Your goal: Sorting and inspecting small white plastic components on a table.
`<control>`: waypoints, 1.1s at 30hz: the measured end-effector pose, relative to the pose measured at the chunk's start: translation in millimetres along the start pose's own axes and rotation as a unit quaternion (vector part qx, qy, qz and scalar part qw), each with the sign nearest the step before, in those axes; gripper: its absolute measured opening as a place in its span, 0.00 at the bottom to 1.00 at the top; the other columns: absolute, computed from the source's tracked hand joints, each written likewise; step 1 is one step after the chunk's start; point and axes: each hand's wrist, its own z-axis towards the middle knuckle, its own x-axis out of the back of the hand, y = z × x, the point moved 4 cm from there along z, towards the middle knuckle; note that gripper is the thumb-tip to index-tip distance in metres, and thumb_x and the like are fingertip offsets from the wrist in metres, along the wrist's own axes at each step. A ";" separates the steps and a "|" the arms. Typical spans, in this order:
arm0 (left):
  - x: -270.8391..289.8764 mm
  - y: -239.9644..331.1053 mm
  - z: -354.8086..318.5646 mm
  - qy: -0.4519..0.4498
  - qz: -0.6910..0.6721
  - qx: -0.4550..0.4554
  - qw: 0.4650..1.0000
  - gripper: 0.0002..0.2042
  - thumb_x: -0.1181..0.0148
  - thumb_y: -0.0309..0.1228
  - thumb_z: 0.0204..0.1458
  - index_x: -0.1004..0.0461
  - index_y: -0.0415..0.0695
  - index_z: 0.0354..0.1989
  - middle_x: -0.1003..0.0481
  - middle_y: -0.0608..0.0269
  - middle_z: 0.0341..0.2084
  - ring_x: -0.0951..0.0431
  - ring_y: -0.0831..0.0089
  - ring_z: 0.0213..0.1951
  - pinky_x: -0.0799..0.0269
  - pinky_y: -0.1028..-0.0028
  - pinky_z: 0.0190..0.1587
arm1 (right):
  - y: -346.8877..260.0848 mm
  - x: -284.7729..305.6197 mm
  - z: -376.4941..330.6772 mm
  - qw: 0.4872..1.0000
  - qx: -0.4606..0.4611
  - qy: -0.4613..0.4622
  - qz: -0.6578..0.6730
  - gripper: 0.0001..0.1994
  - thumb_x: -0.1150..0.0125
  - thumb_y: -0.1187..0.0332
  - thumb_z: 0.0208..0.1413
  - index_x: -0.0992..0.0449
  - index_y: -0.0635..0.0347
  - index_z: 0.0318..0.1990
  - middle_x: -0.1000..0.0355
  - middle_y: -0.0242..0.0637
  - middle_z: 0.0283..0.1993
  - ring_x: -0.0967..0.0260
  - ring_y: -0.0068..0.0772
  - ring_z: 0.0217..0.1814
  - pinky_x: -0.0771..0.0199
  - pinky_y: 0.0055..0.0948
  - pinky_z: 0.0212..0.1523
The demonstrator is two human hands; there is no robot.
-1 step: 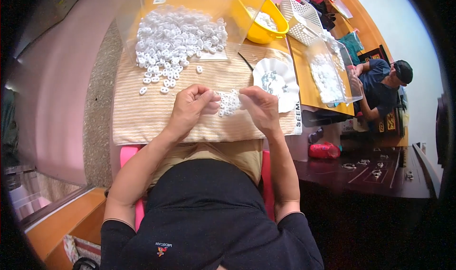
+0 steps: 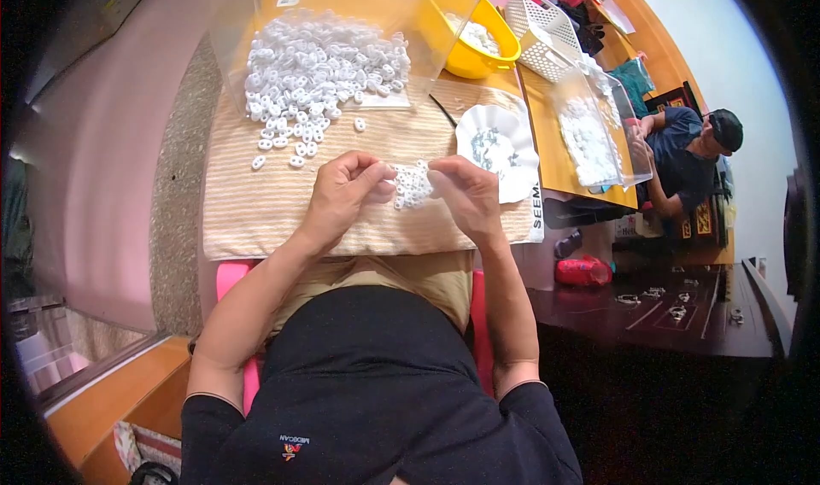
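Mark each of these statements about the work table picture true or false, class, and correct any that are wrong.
1. A cluster of small white pieces is between the left hand and the right hand. True.
2. The yellow basin stands left of the large white pile. False: it stands to the pile's right.
3. A wavy-rimmed white dish lies to the right of the cluster. True.
4. The cloth below the hands is plain black. False: it has beige and white stripes.
5. The person at the right wears a dark cap. True.
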 end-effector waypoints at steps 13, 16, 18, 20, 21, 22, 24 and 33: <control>-0.6 -2.0 -3.9 0.010 -0.038 0.022 0.999 0.08 0.41 0.26 0.56 0.25 0.36 0.41 0.23 0.63 0.31 0.22 0.79 0.32 0.22 0.79 0.39 | 0.2 -35.1 -2.5 0.996 0.011 -0.009 0.085 0.06 0.40 0.77 0.56 0.23 0.66 0.40 0.26 0.34 0.32 0.29 0.19 0.30 0.28 0.19 0.28; -5.3 -2.1 -6.8 -0.035 -0.099 0.059 0.993 0.07 0.41 0.25 0.56 0.26 0.37 0.42 0.23 0.61 0.32 0.21 0.76 0.34 0.21 0.77 0.41 | 0.0 -35.9 -1.1 0.999 0.042 -0.002 -0.003 0.06 0.41 0.76 0.56 0.23 0.67 0.40 0.25 0.34 0.34 0.30 0.19 0.32 0.29 0.19 0.33; -3.8 -2.0 -6.0 -0.039 -0.097 0.075 0.992 0.07 0.41 0.24 0.56 0.26 0.37 0.42 0.23 0.60 0.33 0.21 0.76 0.34 0.21 0.76 0.41 | -0.6 -36.1 -0.1 0.999 0.045 -0.001 -0.009 0.06 0.41 0.76 0.56 0.23 0.67 0.40 0.25 0.35 0.34 0.30 0.19 0.32 0.29 0.20 0.33; -3.2 -2.4 -5.8 -0.043 -0.096 0.093 0.990 0.07 0.41 0.23 0.55 0.27 0.37 0.42 0.23 0.59 0.34 0.21 0.75 0.34 0.21 0.76 0.41 | -2.7 -35.8 -0.1 0.999 0.047 0.000 -0.016 0.06 0.40 0.76 0.56 0.23 0.67 0.40 0.25 0.35 0.34 0.30 0.19 0.32 0.29 0.20 0.33; -3.1 -1.4 -6.1 -0.045 -0.096 0.093 0.990 0.08 0.41 0.23 0.55 0.27 0.37 0.42 0.23 0.59 0.34 0.21 0.75 0.35 0.21 0.76 0.41 | -2.6 -36.0 0.1 1.000 0.016 -0.006 0.005 0.06 0.40 0.76 0.56 0.23 0.67 0.39 0.24 0.35 0.34 0.30 0.19 0.33 0.29 0.19 0.34; -3.2 -0.8 -6.1 -0.048 -0.096 0.093 0.990 0.08 0.41 0.23 0.55 0.27 0.37 0.42 0.23 0.59 0.34 0.21 0.74 0.35 0.21 0.76 0.41 | -1.3 -36.4 0.1 1.000 -0.014 -0.011 0.025 0.06 0.40 0.75 0.55 0.23 0.67 0.39 0.24 0.35 0.33 0.29 0.19 0.33 0.29 0.19 0.34; -3.1 -1.1 -5.9 -0.043 -0.101 0.096 0.989 0.08 0.40 0.23 0.54 0.27 0.36 0.42 0.23 0.59 0.34 0.21 0.75 0.34 0.21 0.76 0.41 | 0.9 -36.6 1.5 1.000 0.002 -0.007 0.029 0.05 0.40 0.75 0.56 0.23 0.68 0.38 0.25 0.33 0.30 0.30 0.18 0.30 0.29 0.19 0.31; -2.5 -3.4 -3.6 -0.021 -0.115 0.089 0.989 0.09 0.41 0.22 0.54 0.27 0.36 0.43 0.23 0.58 0.35 0.21 0.74 0.35 0.21 0.75 0.42 | 16.6 -36.9 0.8 0.999 -0.033 0.007 0.036 0.06 0.40 0.74 0.58 0.23 0.69 0.38 0.25 0.32 0.28 0.28 0.17 0.28 0.27 0.18 0.28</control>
